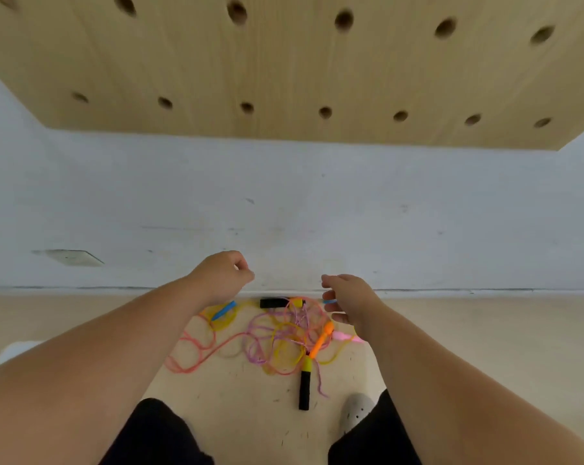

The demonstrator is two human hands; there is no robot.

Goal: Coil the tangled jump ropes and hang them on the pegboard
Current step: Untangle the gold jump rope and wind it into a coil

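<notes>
A tangle of jump ropes (270,340) lies on the pale wooden floor against the white wall, with salmon, purple and yellow cords crossing one another. Its handles poke out: a black one with a yellow cap (304,387), another black one (273,303), an orange one (321,340), a blue one (225,310) and a pink one (342,336). My left hand (223,273) hovers above the pile's left side, fingers curled, holding nothing. My right hand (347,303) hovers over the right side, fingers loosely spread and empty. The wooden pegboard (284,68) with round holes hangs above.
The white wall (317,203) meets the floor just behind the ropes. A flat plate (69,257) sits low on the wall at left. My white shoes (356,411) stand close to the pile. No pegs show in the visible pegboard holes.
</notes>
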